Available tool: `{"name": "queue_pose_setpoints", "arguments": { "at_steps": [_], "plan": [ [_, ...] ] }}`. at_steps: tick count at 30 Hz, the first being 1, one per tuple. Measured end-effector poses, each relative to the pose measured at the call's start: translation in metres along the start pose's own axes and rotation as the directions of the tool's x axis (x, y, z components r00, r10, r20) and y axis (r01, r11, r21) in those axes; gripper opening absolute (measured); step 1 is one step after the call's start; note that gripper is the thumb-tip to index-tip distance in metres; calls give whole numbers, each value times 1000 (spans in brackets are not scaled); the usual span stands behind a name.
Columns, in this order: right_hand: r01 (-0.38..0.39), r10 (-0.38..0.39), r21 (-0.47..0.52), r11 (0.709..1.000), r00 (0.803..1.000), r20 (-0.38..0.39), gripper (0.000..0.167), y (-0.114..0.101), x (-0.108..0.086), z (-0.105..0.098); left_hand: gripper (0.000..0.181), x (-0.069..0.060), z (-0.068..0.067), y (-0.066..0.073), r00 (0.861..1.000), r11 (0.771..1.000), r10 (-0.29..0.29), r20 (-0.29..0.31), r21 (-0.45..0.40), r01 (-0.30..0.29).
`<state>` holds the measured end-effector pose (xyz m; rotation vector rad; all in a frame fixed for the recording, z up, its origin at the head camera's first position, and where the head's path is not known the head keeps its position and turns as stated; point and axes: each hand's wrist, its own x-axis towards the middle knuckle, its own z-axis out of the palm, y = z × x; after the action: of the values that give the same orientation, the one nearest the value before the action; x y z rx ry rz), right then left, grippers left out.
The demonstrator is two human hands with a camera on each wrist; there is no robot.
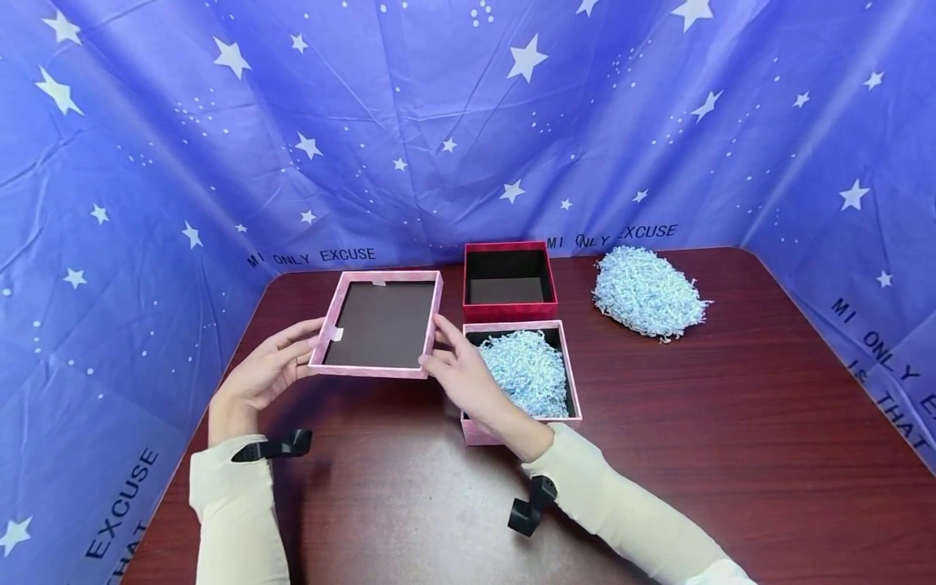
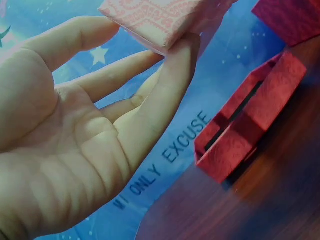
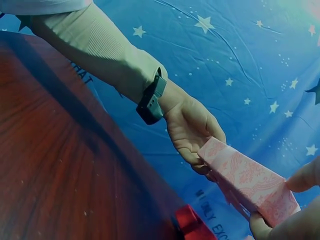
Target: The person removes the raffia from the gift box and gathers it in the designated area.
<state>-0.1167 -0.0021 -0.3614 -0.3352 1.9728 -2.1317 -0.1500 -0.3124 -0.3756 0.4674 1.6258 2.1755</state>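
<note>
Both hands hold a pink patterned box lid [image 1: 380, 325] up over the table, its dark inner side facing the head camera. The left hand [image 1: 266, 374] grips its left edge; in the left wrist view, the thumb and fingers meet a corner of the lid [image 2: 155, 22]. At the opposite edge, the right hand [image 1: 468, 378] pinches the lid between thumb and fingers. Beneath the right hand is an open pink box [image 1: 573, 366] filled with light-blue shredded paper [image 1: 525, 370]. The right wrist view shows the lid's patterned side [image 3: 250, 180] between the two hands.
An open red box [image 1: 509, 310] with a dark inside stands behind the pink box. More blue shredded paper [image 1: 647, 292] lies piled at the back right. A shallow red lid-like piece [image 2: 250, 120] shows in the left wrist view. Blue star-printed cloth [image 1: 409, 122] surrounds the table [image 1: 717, 455].
</note>
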Motion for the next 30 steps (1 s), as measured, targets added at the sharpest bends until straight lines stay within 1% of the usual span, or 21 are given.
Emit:
{"name": "queue_pose_setpoints", "arguments": {
  "at_steps": [3, 6, 10, 17, 20, 22, 27, 30],
  "plan": [
    [-8, 8, -9, 1000, 1000, 11, 66, 3, -1, 7, 40, -6, -5, -1, 1000, 1000, -9, 1, 8, 9],
    [-17, 17, 2, 1000, 1000, 22, 67, 5, -1, 15, 41, -12, -9, -2, 1000, 1000, -15, -6, 21, 15],
    [-37, 37, -15, 999, 999, 22, 69, 6, -3, 24, 40, -19, -14, -3, 1000, 999, -21, -19, 47, 22],
    [-58, 58, -73, 996, 998, 2, 70, 16, -6, 37, 42, -31, -21, -12, 1000, 1000, -20, -18, 6, 20],
    [-70, 70, -107, 992, 998, -4, 70, 24, -6, 42, 43, -37, -25, -16, 999, 999, -40, -19, 11, 40],
    [-82, 82, -123, 989, 997, -7, 70, 29, -7, 45, 43, -40, -27, -19, 998, 998, -60, -30, 26, 61],
    [-92, 92, -145, 985, 996, -7, 71, 41, -8, 49, 40, -46, -32, -25, 991, 989, -120, -65, 78, 124],
    [-101, 102, -159, 982, 995, 0, 71, 48, -9, 50, 39, -49, -35, -29, 987, 983, -147, -66, 102, 154]
  ]
}}
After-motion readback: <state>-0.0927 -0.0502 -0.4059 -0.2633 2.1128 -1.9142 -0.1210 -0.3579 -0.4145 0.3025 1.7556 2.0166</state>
